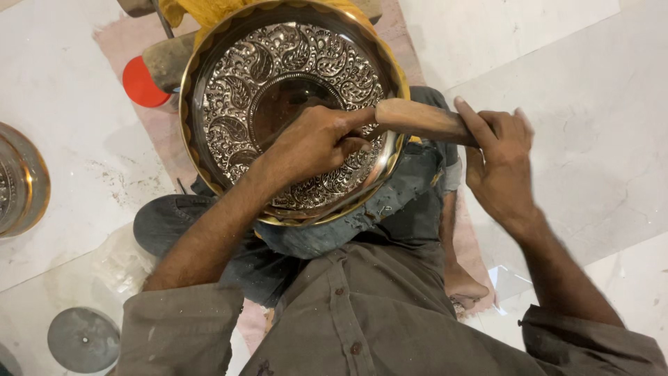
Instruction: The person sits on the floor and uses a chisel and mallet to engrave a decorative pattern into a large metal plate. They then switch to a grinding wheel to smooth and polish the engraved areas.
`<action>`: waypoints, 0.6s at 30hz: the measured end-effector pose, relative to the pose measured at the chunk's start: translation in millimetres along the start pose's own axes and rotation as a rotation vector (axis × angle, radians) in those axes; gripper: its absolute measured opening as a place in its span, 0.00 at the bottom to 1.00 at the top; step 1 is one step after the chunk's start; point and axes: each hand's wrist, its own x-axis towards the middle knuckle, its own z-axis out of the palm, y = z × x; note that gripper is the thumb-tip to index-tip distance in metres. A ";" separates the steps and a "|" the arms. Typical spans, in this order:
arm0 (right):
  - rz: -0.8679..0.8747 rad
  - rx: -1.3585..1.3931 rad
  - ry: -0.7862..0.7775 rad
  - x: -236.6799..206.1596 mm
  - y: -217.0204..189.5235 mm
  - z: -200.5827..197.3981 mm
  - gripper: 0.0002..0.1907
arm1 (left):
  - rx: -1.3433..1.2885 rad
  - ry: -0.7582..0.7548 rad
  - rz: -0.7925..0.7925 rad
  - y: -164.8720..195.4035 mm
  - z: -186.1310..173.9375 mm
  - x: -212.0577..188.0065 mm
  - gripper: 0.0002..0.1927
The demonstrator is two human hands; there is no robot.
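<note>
Fingers (348,136) of the left hand (313,143) curl shut around the near end of a wooden tool handle (424,120), over the embossed metal bowl (278,76) resting on the lap. Right hand (497,157) wraps the handle's far end, just beyond the bowl's brass rim.

Both hands (316,143) (497,157) on wooden tool (424,120) over embossed bowl (236,90).

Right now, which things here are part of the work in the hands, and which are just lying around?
In use:
embossed metal bowl
wooden-handled tool
left hand
right hand

Lying about:
red round lid
second metal dish at the left edge
grey disc on the floor
</note>
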 end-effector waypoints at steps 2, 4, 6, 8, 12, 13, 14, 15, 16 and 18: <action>0.000 -0.036 0.032 -1.5 -2.4 -0.2 0.34 | -0.018 -0.018 -0.010 0.4 -0.9 1.2 0.22; 0.273 0.411 0.110 -2.7 -4.4 0.9 0.29 | -0.045 -0.007 0.001 1.5 -1.5 1.1 0.24; 0.225 0.285 0.117 -4.4 -5.0 2.8 0.27 | -0.062 0.027 0.059 2.0 -3.1 1.2 0.23; -0.139 -0.426 0.052 -6.8 -3.7 4.4 0.28 | -0.061 0.005 0.051 2.2 -4.4 1.8 0.22; 0.104 0.414 0.128 -13.1 1.8 6.1 0.22 | -0.036 -0.018 0.011 1.0 -5.5 2.2 0.24; 0.067 0.177 0.096 -15.2 2.6 5.3 0.22 | -0.035 -0.025 0.002 0.5 -5.3 1.7 0.24; 0.029 -0.064 0.071 -17.6 3.3 4.3 0.21 | -0.033 -0.032 0.000 -0.1 -4.8 1.6 0.24; 0.025 -0.126 0.028 -19.9 3.2 3.1 0.27 | -0.029 -0.034 0.001 -1.1 -4.7 2.0 0.24; 0.030 -0.185 -0.020 -22.6 2.7 2.2 0.32 | -0.074 -0.015 0.002 -1.9 -4.2 1.6 0.24; 0.093 -0.203 -0.060 -28.4 -0.5 1.9 0.36 | -0.168 0.024 0.000 -2.7 -2.8 -0.9 0.24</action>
